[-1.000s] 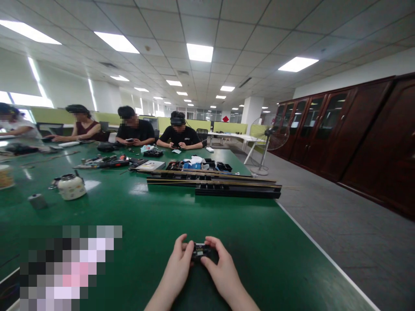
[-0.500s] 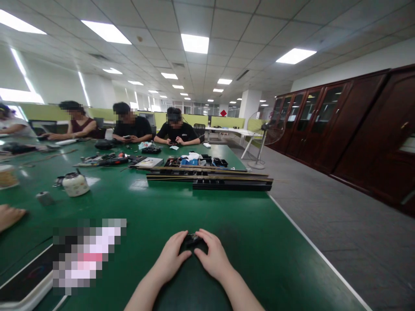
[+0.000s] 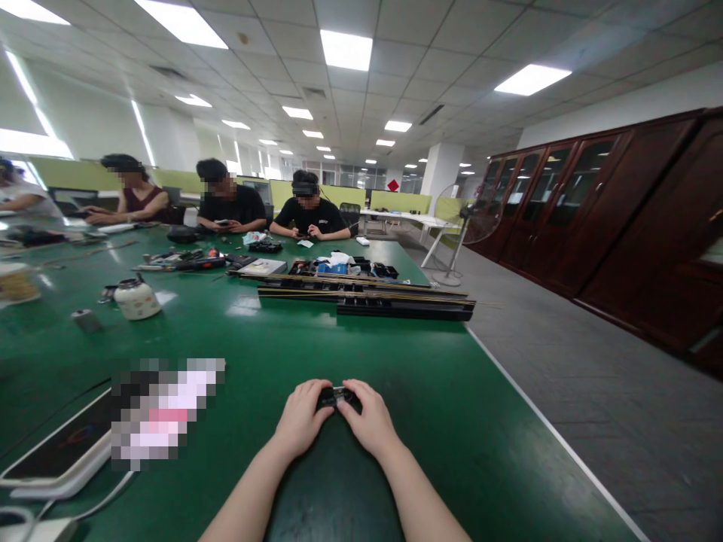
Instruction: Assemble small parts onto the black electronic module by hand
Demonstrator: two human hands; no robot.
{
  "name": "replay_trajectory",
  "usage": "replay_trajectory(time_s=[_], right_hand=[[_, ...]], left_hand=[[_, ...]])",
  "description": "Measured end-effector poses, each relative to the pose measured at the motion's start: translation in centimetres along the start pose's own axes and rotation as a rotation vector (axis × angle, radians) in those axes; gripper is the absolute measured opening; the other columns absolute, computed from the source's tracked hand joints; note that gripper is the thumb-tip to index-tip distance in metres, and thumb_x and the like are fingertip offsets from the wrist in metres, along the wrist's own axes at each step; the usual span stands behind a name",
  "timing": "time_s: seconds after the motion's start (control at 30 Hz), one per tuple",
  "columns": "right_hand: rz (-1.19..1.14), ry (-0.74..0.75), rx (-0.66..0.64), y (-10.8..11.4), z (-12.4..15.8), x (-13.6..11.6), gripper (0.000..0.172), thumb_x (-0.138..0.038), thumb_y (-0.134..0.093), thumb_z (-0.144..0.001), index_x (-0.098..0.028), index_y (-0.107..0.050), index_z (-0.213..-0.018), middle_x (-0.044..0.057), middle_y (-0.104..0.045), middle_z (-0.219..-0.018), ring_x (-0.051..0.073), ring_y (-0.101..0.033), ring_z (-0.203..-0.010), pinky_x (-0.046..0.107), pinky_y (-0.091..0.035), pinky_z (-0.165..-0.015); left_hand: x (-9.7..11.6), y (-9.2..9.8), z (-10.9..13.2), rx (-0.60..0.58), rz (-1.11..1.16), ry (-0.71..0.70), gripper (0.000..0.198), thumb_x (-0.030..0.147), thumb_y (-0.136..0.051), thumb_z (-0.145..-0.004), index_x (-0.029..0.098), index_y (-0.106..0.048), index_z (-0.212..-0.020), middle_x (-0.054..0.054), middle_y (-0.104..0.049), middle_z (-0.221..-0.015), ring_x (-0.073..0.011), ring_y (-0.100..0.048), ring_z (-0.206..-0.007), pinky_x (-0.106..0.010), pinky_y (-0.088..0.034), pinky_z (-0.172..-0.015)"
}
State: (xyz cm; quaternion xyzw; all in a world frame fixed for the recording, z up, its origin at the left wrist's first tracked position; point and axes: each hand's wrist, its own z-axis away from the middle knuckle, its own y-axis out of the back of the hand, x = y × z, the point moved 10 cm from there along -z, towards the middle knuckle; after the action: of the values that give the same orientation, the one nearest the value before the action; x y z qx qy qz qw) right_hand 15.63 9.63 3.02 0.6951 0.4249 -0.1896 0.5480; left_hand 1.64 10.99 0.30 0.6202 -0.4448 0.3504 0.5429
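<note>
The work in hand looks like close two-handed handling of a small black component, which sits on the wearer's side of the long black rails, well apart from them and over the open part of the green bench. The left hand is curled around one end and the right hand around the other, fingers along the far side and thumbs toward the near side, so both are closed on it, with only a narrow gap between them. I judge that the next move calls for fine fingertip control, with one hand steadying the piece while the other works at its middle, and a grip light enough not to stress it. The component itself is dark and compact, with a pale, silvery patch showing midway between the hands; its ends are covered, and the detail is too small to tell what the patch is. Whether it touches the bench or is held just above cannot be told. To the left of the rails, well apart from the hands, stand a pale patterned jar and a grey cylinder.
</note>
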Motion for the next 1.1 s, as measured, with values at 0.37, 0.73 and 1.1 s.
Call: replay_trajectory(time_s=[0.37,0.73,1.1], right_hand=[[0.052,0.017,-0.04,-0.1,0.7,-0.5,0.024,-0.021,-0.062,-0.07,-0.026,-0.063,-0.094,0.003,-0.065,-0.102,0.018,-0.056,-0.099,0.034,-0.04,-0.088],[0.054,0.001,-0.049,-0.3,0.6,-0.3,0.026,-0.021,-0.066,-0.065,-0.026,-0.064,-0.09,0.003,-0.065,-0.102,0.019,-0.056,-0.098,0.036,-0.039,-0.088],[-0.066,-0.037,0.018,0.3,0.7,0.3,0.02,-0.02,-0.061,-0.069,-0.024,-0.064,-0.088,0.003,-0.064,-0.102,0.018,-0.056,-0.099,0.035,-0.04,-0.089]], left_hand=[[0.1,0.5,1.1,-0.008,-0.019,-0.035,0.029,0.025,-0.065,-0.065,0.026,-0.064,-0.093,-0.006,-0.064,-0.099,-0.0274,-0.052,-0.099,-0.04,-0.032,-0.094],[0.1,0.2,1.1,-0.033,-0.06,-0.033,0.037,0.021,-0.068,-0.06,0.027,-0.062,-0.096,-0.005,-0.063,-0.105,-0.0277,-0.048,-0.105,-0.04,-0.028,-0.097],[0.5,0.2,1.3,-0.026,-0.115,-0.078,0.032,0.024,-0.067,-0.063,0.026,-0.063,-0.094,-0.007,-0.064,-0.101,-0.0283,-0.051,-0.1,-0.04,-0.031,-0.094]])
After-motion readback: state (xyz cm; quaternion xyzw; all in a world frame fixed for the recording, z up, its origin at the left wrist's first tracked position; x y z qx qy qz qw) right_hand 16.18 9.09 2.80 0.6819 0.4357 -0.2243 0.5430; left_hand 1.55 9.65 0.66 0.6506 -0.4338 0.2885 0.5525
